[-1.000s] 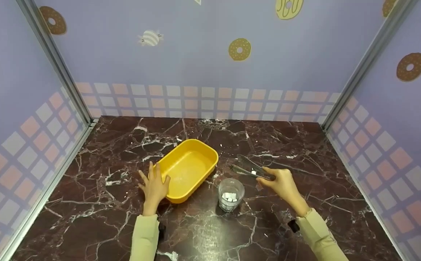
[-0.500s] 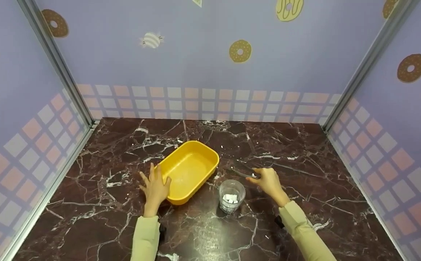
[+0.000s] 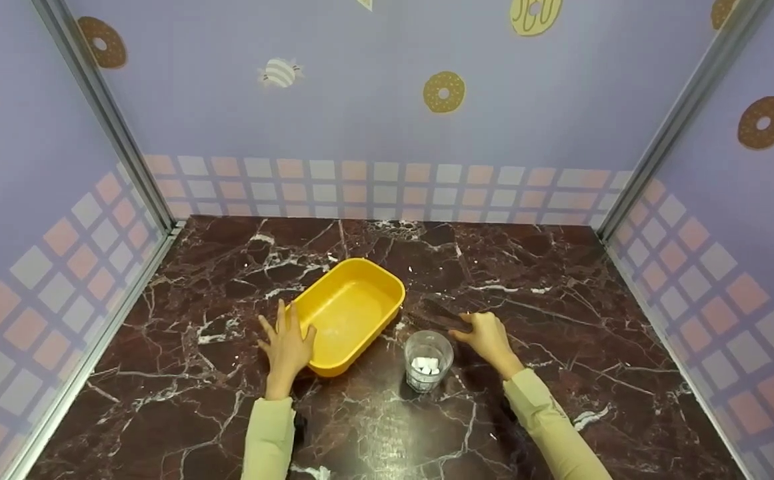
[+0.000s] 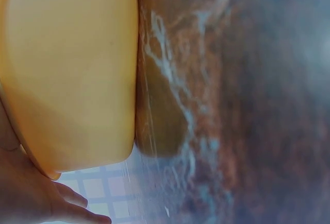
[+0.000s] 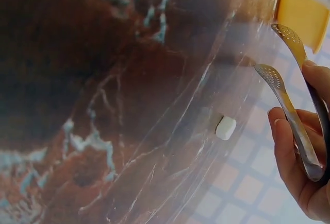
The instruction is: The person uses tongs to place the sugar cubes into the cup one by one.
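My left hand point(image 3: 288, 347), fingers spread, rests against the near-left rim of a yellow plastic bin point(image 3: 350, 303), thumb over its edge. The bin shows no contents. My right hand point(image 3: 488, 339) holds metal tongs point(image 5: 296, 118) with perforated tips. Their arms stand apart with nothing between the tips, which point left toward the bin. A white cube point(image 5: 226, 127) lies on the table beside the right hand in the right wrist view; in the head view I cannot make it out. Close by stands a clear glass point(image 3: 411, 357) with several white cubes point(image 3: 425, 365) inside.
The dark red marbled table point(image 3: 213, 413) carries small white crumbs. Lilac panels point(image 3: 360, 120) with a checked border enclose its back and both sides, joined by metal corner posts point(image 3: 653, 153).
My right hand has moved left with the tongs, bringing their tips nearer the bin. The white cube seen by the tongs earlier is now hidden in the head view. My left hand stays put.
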{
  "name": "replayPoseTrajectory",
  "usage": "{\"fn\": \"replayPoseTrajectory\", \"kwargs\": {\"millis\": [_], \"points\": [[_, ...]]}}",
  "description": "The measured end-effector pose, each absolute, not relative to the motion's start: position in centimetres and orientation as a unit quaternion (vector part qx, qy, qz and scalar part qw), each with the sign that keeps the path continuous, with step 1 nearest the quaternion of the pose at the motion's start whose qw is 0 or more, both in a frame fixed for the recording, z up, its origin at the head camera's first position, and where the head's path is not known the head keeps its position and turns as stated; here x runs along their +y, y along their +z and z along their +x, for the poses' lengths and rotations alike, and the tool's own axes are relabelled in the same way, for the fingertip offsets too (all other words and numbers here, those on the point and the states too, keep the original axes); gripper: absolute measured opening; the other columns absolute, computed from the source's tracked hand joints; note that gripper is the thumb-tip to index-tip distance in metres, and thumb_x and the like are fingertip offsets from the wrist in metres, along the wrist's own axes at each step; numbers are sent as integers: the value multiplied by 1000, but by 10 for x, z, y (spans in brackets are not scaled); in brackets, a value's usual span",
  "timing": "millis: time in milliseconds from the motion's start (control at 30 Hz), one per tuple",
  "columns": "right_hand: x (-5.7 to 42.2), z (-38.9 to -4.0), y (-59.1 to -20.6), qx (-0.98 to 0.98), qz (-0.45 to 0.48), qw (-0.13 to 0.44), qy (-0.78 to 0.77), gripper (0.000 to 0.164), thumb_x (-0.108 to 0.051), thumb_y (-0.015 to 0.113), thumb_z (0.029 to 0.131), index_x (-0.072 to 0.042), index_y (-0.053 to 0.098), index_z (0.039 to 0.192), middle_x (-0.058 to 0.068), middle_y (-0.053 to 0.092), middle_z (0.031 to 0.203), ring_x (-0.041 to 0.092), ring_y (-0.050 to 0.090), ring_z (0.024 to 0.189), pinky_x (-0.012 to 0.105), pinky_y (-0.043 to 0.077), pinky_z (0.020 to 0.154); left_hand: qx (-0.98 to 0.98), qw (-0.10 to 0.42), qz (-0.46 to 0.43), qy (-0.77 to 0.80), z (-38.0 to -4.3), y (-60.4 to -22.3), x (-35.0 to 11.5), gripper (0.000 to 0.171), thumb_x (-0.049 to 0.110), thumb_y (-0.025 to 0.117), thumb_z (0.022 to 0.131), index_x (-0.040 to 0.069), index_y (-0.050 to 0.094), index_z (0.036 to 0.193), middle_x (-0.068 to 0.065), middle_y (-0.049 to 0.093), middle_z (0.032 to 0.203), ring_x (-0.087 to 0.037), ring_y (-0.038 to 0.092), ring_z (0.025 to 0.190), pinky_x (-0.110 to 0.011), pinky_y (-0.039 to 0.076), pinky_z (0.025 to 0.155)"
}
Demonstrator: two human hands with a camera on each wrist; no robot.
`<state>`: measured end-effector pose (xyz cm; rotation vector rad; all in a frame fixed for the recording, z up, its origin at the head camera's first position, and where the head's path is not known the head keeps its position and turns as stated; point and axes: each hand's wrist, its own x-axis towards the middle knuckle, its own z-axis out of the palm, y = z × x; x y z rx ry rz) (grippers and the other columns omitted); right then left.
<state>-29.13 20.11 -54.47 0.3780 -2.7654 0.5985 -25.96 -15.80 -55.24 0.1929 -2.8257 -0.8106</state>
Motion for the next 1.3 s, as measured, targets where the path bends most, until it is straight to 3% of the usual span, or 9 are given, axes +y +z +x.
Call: {"fn": "replayPoseTrajectory", "kwargs": {"millis": [333, 500, 667, 1300], "points": [[202, -287, -552, -970, 145, 135, 143, 34, -31, 75, 67, -7, 70, 92, 13, 70, 79, 34, 64, 66, 45, 48, 53, -955, 95, 67, -274, -259, -552, -158, 62, 31, 45, 90, 5, 22, 142, -15, 8, 150, -55, -3, 129, -77, 11, 89], [202, -285, -556, -970, 152, 144, 126, 25, -27, 77, 64, -6, 64, 69, 9, 63, 60, 33, 60, 58, 45, 44, 48, -954, 93, 66, -276, -259, -552, -158, 62, 31, 45, 90, 5, 22, 142, -15, 7, 150, -55, -3, 129, -77, 11, 89], [202, -283, -561, -968, 153, 164, 108, 34, -28, 79, 61, -8, 51, 55, 10, 60, 56, 34, 59, 55, 44, 44, 47, -955, 95, 66, -273, -259, -552, -158, 61, 31, 45, 90, 5, 23, 141, -16, 8, 150, -56, -2, 129, -77, 13, 89], [203, -280, -567, -967, 159, 168, 109, 31, -27, 78, 61, -6, 54, 60, 14, 62, 60, 36, 59, 57, 47, 44, 48, -955, 92, 67, -274, -260, -553, -159, 62, 32, 45, 90, 6, 22, 142, -15, 7, 150, -55, -2, 129, -77, 11, 90]]}}
